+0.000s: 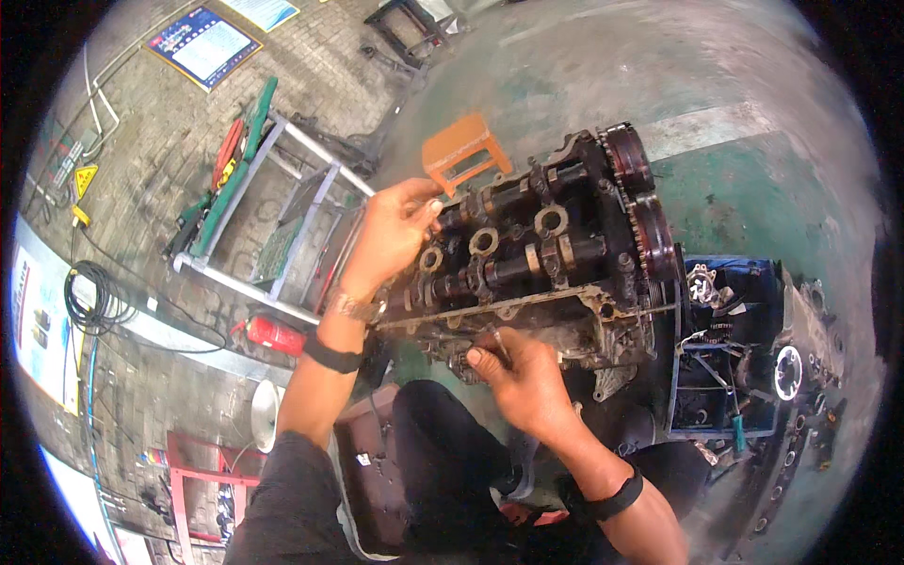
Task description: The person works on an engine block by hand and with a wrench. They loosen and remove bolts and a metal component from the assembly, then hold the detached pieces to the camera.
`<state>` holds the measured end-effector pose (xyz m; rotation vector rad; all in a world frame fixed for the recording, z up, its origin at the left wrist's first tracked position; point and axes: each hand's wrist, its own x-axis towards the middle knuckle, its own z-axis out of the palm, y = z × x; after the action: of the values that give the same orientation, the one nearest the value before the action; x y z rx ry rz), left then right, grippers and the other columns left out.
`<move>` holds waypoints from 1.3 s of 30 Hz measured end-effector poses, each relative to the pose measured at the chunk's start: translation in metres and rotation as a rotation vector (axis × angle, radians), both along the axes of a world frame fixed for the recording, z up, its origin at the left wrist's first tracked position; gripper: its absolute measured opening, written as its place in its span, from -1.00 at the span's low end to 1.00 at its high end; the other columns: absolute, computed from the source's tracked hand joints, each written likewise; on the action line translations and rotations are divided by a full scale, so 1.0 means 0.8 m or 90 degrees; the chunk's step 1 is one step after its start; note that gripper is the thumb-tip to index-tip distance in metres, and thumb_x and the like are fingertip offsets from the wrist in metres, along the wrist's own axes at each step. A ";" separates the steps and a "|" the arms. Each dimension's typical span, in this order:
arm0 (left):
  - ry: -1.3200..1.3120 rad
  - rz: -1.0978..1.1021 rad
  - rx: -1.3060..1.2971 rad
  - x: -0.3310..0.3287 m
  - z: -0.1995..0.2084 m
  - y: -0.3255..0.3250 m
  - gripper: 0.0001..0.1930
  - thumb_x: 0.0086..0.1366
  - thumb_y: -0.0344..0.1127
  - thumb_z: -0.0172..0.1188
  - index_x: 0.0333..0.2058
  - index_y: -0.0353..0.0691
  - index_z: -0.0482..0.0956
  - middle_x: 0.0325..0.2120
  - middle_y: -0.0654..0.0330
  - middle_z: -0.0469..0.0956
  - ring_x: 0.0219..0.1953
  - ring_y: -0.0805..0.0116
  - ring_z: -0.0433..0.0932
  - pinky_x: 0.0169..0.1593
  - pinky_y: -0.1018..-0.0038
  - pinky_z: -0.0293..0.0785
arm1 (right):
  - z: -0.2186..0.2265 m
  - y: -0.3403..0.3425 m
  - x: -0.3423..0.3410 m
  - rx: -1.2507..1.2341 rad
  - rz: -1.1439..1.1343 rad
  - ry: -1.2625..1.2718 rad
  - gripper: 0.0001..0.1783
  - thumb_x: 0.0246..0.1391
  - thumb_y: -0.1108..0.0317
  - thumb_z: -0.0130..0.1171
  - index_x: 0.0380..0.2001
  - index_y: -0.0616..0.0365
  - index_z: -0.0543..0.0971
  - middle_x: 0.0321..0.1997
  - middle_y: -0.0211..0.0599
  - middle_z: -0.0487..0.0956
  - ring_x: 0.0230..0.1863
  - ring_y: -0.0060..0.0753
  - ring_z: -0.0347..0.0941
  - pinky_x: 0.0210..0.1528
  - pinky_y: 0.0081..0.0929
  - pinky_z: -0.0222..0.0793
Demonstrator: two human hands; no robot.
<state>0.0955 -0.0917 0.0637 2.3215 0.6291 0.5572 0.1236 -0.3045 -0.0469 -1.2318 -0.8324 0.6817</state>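
A dirty engine cylinder head (551, 250) with two camshafts and two round sprockets (640, 198) at its far end lies in front of me. My left hand (391, 235) rests on the near-left end of the head, fingers bent against a camshaft bearing cap. My right hand (523, 377) is at the head's lower edge, pinching a thin metal tool (497, 344) that points at the gasket face. Both wrists carry black bands, and the left also wears a metal watch. My dark trousers (443, 461) lie below the head.
A blue crate (725, 358) with parts stands to the right, beside an engine block (810, 358). An orange stool (463, 151) sits behind the head. On the left are a metal rack (273, 217) with tools, a red fire extinguisher (275, 334) and coiled cables (89, 297).
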 end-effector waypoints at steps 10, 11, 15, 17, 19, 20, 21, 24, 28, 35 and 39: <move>0.093 0.002 0.052 0.054 -0.029 0.034 -0.79 0.23 -0.53 0.15 -0.14 -0.39 0.57 -0.50 0.23 0.57 -0.57 0.54 0.47 -0.46 0.54 0.46 | 0.005 -0.012 0.007 0.005 -0.024 -0.009 -0.81 0.06 0.39 0.24 -0.44 0.33 0.50 -0.57 -0.03 0.52 -0.57 -0.52 0.36 -0.47 -0.43 0.31; 0.086 -0.008 0.049 0.055 -0.029 0.036 -0.82 0.23 -0.53 0.15 -0.18 -0.38 0.59 -0.47 0.25 0.58 -0.58 0.56 0.46 -0.49 0.55 0.45 | 0.005 -0.013 0.008 0.020 -0.043 -0.039 -0.81 0.06 0.39 0.24 -0.44 0.33 0.49 -0.57 -0.02 0.51 -0.58 -0.46 0.37 -0.48 -0.41 0.31; 0.089 -0.025 0.038 0.055 -0.030 0.040 -0.81 0.27 -0.46 0.15 -0.15 -0.37 0.55 -0.56 0.27 0.52 -0.59 0.55 0.45 -0.51 0.61 0.42 | 0.005 -0.014 0.008 0.011 -0.049 -0.046 -0.80 0.05 0.39 0.24 -0.45 0.33 0.49 -0.58 0.02 0.49 -0.62 -0.21 0.38 -0.50 -0.36 0.30; 0.081 -0.020 0.043 0.055 -0.031 0.040 -0.84 0.28 -0.44 0.15 -0.20 -0.38 0.54 -0.57 0.28 0.51 -0.59 0.55 0.45 -0.52 0.60 0.41 | 0.006 -0.012 0.007 0.013 -0.046 -0.045 -0.80 0.05 0.39 0.24 -0.45 0.33 0.49 -0.59 0.04 0.49 -0.62 -0.13 0.39 -0.50 -0.34 0.29; 0.077 -0.015 0.041 0.056 -0.032 0.039 -0.87 0.28 -0.42 0.16 -0.26 -0.37 0.53 -0.58 0.28 0.50 -0.59 0.55 0.46 -0.52 0.60 0.41 | 0.006 -0.011 0.005 0.009 -0.040 -0.046 -0.80 0.04 0.39 0.25 -0.45 0.33 0.49 -0.60 0.06 0.48 -0.61 -0.09 0.40 -0.50 -0.33 0.29; 0.078 -0.009 0.038 0.057 -0.032 0.039 -0.87 0.28 -0.41 0.16 -0.29 -0.37 0.53 -0.59 0.28 0.50 -0.59 0.54 0.46 -0.53 0.60 0.41 | 0.006 -0.009 0.005 0.007 -0.037 -0.047 -0.79 0.03 0.37 0.24 -0.46 0.31 0.49 -0.59 0.08 0.49 -0.55 0.02 0.43 -0.46 -0.22 0.32; 0.081 -0.001 0.033 0.058 -0.031 0.038 -0.88 0.28 -0.39 0.16 -0.32 -0.36 0.52 -0.59 0.28 0.49 -0.58 0.54 0.46 -0.53 0.60 0.41 | 0.006 -0.008 0.004 0.006 -0.033 -0.048 -0.79 0.03 0.35 0.23 -0.46 0.28 0.48 -0.57 0.10 0.50 -0.49 0.13 0.45 -0.43 -0.12 0.35; 0.106 0.052 -0.008 0.060 -0.025 0.038 -0.87 0.29 -0.37 0.16 -0.35 -0.33 0.50 -0.59 0.28 0.48 -0.59 0.53 0.46 -0.54 0.60 0.40 | 0.005 -0.004 0.003 0.006 -0.031 -0.052 -0.79 0.01 0.33 0.23 -0.46 0.26 0.48 -0.56 0.12 0.51 -0.43 0.24 0.47 -0.39 -0.01 0.39; 0.063 0.038 -0.037 0.060 -0.024 0.038 -0.88 0.25 -0.40 0.21 -0.30 -0.34 0.54 -0.58 0.28 0.50 -0.61 0.55 0.44 -0.54 0.60 0.39 | 0.004 -0.003 0.001 0.016 -0.049 -0.057 -0.80 0.03 0.38 0.25 -0.45 0.32 0.49 -0.57 0.09 0.49 -0.54 0.10 0.42 -0.48 -0.30 0.30; -0.016 0.011 -0.068 0.057 -0.024 0.041 -0.89 0.22 -0.47 0.21 -0.27 -0.32 0.53 -0.53 0.25 0.53 -0.60 0.50 0.47 -0.53 0.58 0.42 | 0.006 -0.006 0.004 0.009 -0.055 -0.038 -0.79 0.02 0.37 0.26 -0.45 0.32 0.50 -0.56 0.08 0.49 -0.57 -0.04 0.43 -0.48 -0.31 0.30; -0.137 0.027 -0.119 0.042 -0.005 0.027 -0.88 0.22 -0.50 0.19 -0.25 -0.33 0.52 -0.51 0.21 0.54 -0.57 0.45 0.51 -0.49 0.54 0.46 | 0.006 -0.010 0.009 0.014 -0.063 -0.018 -0.78 0.01 0.37 0.28 -0.45 0.33 0.50 -0.58 0.04 0.48 -0.61 -0.26 0.39 -0.50 -0.37 0.28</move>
<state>0.1294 -0.0697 0.0599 2.0452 0.6018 0.7255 0.1304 -0.3128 -0.0423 -1.2567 -0.7956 0.5750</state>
